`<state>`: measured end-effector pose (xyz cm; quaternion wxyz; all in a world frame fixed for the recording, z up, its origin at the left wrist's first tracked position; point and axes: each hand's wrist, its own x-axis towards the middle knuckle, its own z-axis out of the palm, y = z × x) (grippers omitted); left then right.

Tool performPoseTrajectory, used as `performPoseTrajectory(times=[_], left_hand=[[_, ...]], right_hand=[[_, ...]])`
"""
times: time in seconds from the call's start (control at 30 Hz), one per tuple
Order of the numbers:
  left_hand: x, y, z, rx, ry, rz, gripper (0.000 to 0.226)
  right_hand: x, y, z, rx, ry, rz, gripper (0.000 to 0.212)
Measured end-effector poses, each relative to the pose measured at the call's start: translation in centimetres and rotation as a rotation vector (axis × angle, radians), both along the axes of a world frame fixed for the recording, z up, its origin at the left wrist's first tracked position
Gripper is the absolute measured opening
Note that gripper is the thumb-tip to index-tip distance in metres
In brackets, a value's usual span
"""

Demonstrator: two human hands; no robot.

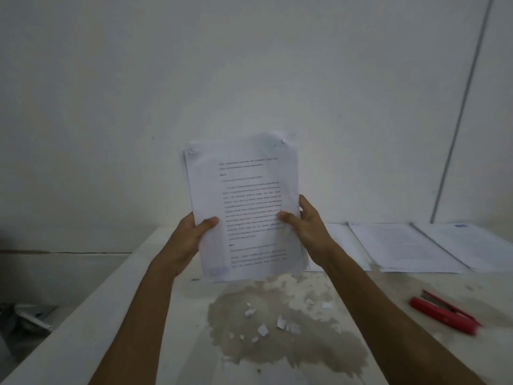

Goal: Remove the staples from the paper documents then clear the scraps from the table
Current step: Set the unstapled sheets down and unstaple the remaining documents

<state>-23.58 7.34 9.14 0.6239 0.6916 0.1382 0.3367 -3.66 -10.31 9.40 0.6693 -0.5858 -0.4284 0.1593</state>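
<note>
I hold a stack of printed paper sheets (244, 195) upright in front of me, above the table. My left hand (191, 237) grips its left edge with the thumb across the front page. My right hand (305, 220) grips the right edge the same way. Both top corners of the stack look torn and crumpled. Several small white paper scraps (262, 327) lie scattered on the table below the stack. A red staple remover (444, 312) lies on the table to the right, apart from both hands.
The white table (116, 315) has a worn grey patch (305, 348) in its middle and its left edge runs diagonally. More printed documents (402, 245) lie side by side at the back right, against the wall. Dark clutter (25, 315) sits on the floor at left.
</note>
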Motion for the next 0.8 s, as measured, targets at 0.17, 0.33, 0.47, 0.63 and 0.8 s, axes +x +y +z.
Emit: performPoseTrajectory(times=[0.17, 0.33, 0.47, 0.63, 0.8], left_hand=[[4.8, -4.7, 1.0, 0.061, -0.027, 0.102, 0.034], [8.4, -8.4, 0.7, 0.058, -0.040, 0.130, 0.035], [11.0, -11.5, -0.9, 0.038, -0.023, 0.102, 0.032], [13.0, -14.6, -3.1, 0.045, 0.012, 0.071, 0.033], [13.8, -16.3, -3.8, 0.039, 0.023, 0.095, 0.035]], right_hand=[[2.3, -4.5, 0.7, 0.051, -0.025, -0.083, 0.032], [4.5, -8.3, 0.2, 0.053, -0.034, -0.168, 0.029], [6.2, -12.2, -1.7, 0.064, -0.024, -0.226, 0.032], [7.4, -15.4, -4.0, 0.033, 0.006, -0.303, 0.031], [8.5, -17.2, -4.5, -0.035, -0.011, -0.290, 0.035]])
